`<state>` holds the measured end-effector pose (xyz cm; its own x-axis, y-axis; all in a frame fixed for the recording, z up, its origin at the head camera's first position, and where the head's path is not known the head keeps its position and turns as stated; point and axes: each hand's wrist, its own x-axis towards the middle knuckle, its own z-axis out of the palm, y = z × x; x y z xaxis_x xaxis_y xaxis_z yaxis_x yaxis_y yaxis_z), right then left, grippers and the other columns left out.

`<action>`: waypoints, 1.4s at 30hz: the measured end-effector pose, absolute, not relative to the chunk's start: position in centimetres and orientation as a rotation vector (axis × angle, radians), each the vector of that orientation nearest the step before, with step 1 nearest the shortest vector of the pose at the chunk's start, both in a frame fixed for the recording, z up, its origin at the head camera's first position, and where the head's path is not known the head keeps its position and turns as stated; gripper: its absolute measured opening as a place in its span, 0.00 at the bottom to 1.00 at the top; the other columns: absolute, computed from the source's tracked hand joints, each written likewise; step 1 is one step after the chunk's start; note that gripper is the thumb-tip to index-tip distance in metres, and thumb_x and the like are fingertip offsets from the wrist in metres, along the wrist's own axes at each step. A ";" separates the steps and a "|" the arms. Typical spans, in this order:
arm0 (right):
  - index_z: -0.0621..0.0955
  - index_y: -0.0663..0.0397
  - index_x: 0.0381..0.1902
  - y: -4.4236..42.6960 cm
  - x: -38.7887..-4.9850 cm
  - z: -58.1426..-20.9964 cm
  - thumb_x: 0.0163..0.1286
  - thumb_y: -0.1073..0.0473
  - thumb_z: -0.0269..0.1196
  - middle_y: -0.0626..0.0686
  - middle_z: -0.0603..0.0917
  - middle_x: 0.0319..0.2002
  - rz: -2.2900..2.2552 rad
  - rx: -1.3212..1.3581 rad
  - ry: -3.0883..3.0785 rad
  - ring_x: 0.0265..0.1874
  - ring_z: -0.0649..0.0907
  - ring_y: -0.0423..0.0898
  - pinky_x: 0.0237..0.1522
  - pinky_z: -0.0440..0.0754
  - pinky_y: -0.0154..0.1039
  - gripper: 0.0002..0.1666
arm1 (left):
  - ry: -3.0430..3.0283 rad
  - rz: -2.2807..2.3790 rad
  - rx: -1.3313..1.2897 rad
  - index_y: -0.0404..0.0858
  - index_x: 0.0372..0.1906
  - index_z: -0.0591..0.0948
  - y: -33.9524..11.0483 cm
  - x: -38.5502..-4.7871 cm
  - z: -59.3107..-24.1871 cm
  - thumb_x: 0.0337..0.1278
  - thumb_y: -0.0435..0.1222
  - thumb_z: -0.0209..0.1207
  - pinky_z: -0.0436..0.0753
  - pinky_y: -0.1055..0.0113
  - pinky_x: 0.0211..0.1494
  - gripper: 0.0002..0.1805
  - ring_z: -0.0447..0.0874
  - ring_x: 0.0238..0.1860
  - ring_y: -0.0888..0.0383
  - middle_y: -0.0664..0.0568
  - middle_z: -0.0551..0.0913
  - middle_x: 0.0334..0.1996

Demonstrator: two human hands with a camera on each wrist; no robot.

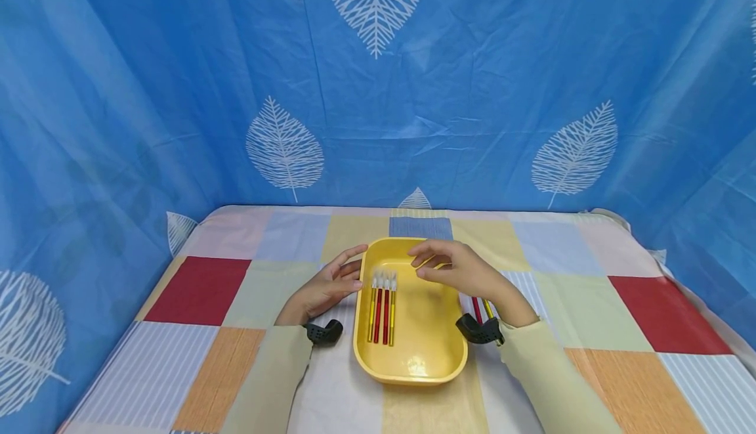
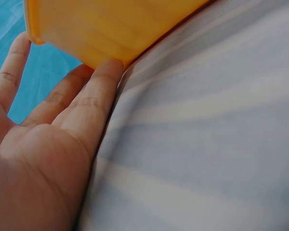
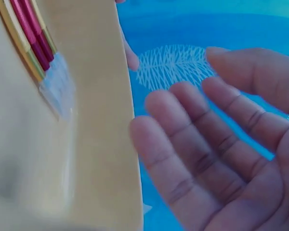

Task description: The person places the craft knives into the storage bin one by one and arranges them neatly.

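Observation:
A yellow tray (image 1: 434,355) with raised sides stands upright on the patchwork cloth. Side by side along its left half lie several slim red and gold sticks (image 1: 382,312), their clear whitish tips pointing away; they look like capped paintbrushes. My left hand (image 1: 327,289) is at the tray's left side, fingertips touching the outer wall, as the left wrist view also shows. Over the far right part of the tray hovers my right hand (image 1: 457,268), its fingers loosely bent with nothing between them. In the right wrist view its palm (image 3: 245,207) faces the tray wall.
To the right of the tray, partly hidden by my right wrist, lie more red and gold sticks (image 1: 476,309). Blue curtains (image 1: 472,92) with white leaf prints hang behind the table and at both sides. A patchwork cloth (image 1: 283,289) covers the table.

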<state>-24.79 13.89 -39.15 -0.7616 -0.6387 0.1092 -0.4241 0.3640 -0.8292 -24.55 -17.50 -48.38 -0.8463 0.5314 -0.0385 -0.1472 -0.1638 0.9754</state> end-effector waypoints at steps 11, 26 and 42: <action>0.84 0.70 0.58 16.5 -24.5 -38.4 0.78 0.71 0.64 0.67 0.88 0.51 -1.566 -0.932 2.426 0.49 0.88 0.43 0.53 0.88 0.36 0.14 | 1.655 2.065 0.434 0.39 0.89 0.52 -17.5 -24.5 -48.5 0.72 0.24 0.61 0.77 0.58 0.76 0.47 0.59 0.83 0.37 0.32 0.59 0.83; 0.85 0.72 0.57 19.8 -25.2 -39.0 0.78 0.70 0.65 0.57 0.89 0.49 -1.693 -0.937 2.458 0.48 0.88 0.40 0.52 0.88 0.31 0.13 | 1.650 2.063 0.459 0.38 0.89 0.50 -17.6 -24.4 -48.4 0.73 0.24 0.60 0.78 0.60 0.74 0.47 0.59 0.83 0.38 0.32 0.57 0.84; 0.80 0.79 0.60 22.9 -26.8 -41.4 0.79 0.72 0.62 0.63 0.88 0.49 -1.699 -0.715 2.441 0.45 0.90 0.42 0.49 0.90 0.34 0.17 | 1.663 2.050 0.461 0.38 0.89 0.49 -17.7 -24.4 -48.5 0.74 0.27 0.63 0.77 0.61 0.75 0.48 0.58 0.84 0.37 0.32 0.56 0.84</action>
